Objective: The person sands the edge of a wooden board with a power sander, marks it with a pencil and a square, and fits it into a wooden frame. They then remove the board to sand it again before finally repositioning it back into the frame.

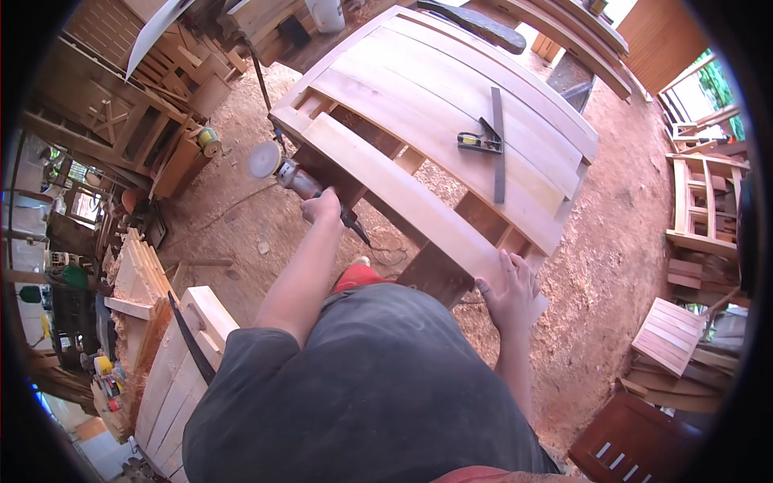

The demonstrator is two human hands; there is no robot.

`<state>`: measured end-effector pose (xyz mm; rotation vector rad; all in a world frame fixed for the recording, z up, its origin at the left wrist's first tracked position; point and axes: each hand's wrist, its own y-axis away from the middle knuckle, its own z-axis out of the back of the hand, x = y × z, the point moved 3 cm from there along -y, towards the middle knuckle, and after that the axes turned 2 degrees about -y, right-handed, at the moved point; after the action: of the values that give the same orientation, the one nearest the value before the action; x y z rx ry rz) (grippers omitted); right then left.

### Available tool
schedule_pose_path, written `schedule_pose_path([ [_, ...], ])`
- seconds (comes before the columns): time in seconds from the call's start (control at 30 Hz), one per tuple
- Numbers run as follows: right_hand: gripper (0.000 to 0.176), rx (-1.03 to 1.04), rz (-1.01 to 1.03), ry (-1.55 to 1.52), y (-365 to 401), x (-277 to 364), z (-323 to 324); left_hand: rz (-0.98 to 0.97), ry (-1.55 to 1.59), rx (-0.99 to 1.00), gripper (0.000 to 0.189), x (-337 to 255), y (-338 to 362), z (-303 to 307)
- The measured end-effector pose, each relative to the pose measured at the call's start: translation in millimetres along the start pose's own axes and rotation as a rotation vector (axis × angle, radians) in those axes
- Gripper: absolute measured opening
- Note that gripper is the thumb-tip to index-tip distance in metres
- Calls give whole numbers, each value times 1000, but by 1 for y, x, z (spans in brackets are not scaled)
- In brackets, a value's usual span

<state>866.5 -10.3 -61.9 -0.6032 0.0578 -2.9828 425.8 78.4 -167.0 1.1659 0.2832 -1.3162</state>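
Note:
My left hand (322, 207) is wrapped around the body of an angle grinder (299, 179) fitted with a pale round sanding disc. The disc is off to the left of a long, smooth wooden board (403, 189), apart from it. At the board's near right end, my right hand (511, 291) grips it, thumb along the near edge and fingers over the top. This board rests across wooden supports, beside a large panel of joined planks (435, 101). On the panel lies a combination square (491, 145) with a dark blade.
Shavings cover the floor (612, 266). The grinder's cord (386, 251) trails below the board. Planks (173, 394) stand at the lower left, a small slatted panel (670, 336) and a reddish-brown panel (628, 439) at the right. A dark slab (475, 26) lies at the far edge.

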Motion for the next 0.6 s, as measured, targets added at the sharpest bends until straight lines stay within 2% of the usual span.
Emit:
schedule_pose_path([
  [0.07, 79, -10, 0, 5, 0, 1, 1, -15, -152, -17, 80, 10, -11, -6],
  [0.17, 80, 10, -24, -23, -1, 2, 3, -15, -188, -152, 80, 5, -8, -14],
  [0.27, 80, -47, 14, -41, 0, -4, -3, 67, -139, -133, 85, 1, -17, -25],
  [0.37, 75, -48, 1, -80, 4, -12, 0, 109, -44, -40, 86, -3, -16, -25],
  [0.4, 71, -63, -12, -39, 10, -18, 0, 114, -35, 40, 93, -12, -3, -19],
  [0.5, 61, -101, -87, 101, 23, -48, 4, 127, 271, 292, 78, 6, -24, -26],
  [0.57, 55, -98, -217, 209, 38, -68, 8, 61, 362, 280, 67, 6, -14, -17],
  [0.6, 53, -86, -286, 66, 41, -80, 12, 18, 404, 313, 64, 8, -13, -14],
])
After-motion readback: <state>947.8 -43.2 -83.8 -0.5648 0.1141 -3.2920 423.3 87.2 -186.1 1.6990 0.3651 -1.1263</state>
